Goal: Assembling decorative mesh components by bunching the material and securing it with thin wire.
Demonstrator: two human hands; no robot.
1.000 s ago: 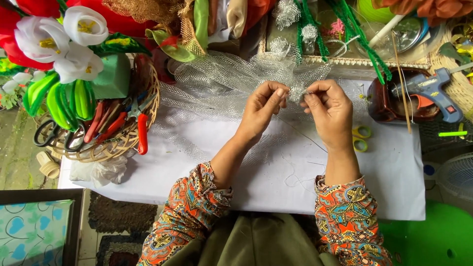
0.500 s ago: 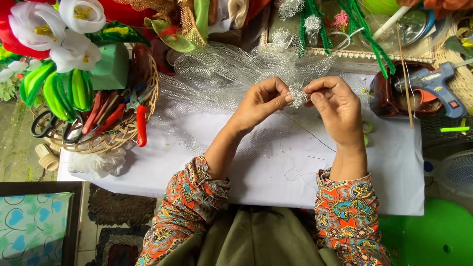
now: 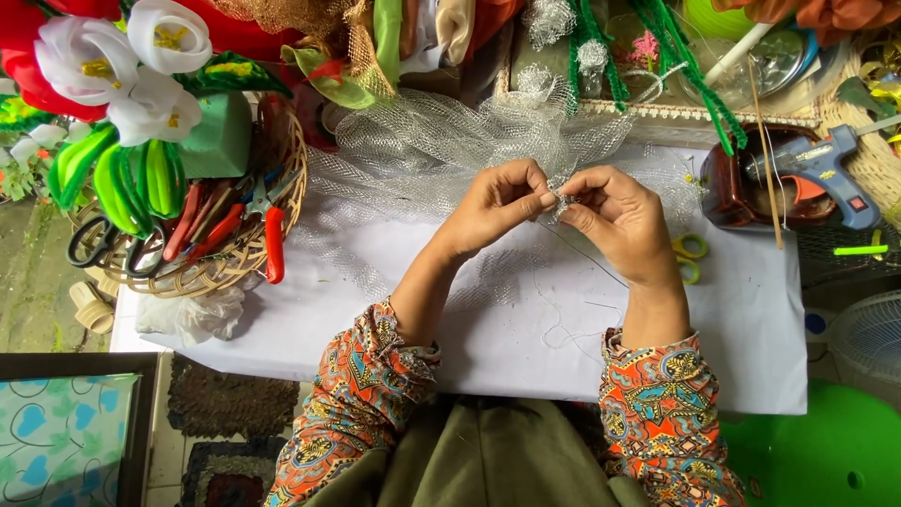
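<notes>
My left hand (image 3: 497,202) and my right hand (image 3: 619,216) meet over a white table cover (image 3: 375,310). Both pinch a small bunched piece of silver mesh (image 3: 561,199) between thumb and fingertips. A thin wire or thread (image 3: 591,258) trails from it down toward me across the cover. A large loose heap of silver netting (image 3: 441,141) lies just beyond my hands.
A woven basket (image 3: 235,253) at left holds scissors, red-handled pliers, green foam and fabric flowers. At right stand a blue glue gun (image 3: 821,169) in a brown dish, small tape rolls (image 3: 690,249), and green pipe cleaners (image 3: 694,75). A green stool (image 3: 826,451) sits at lower right.
Both hands have stayed together on the mesh bunch, with only small finger shifts. The view has drifted slightly.
</notes>
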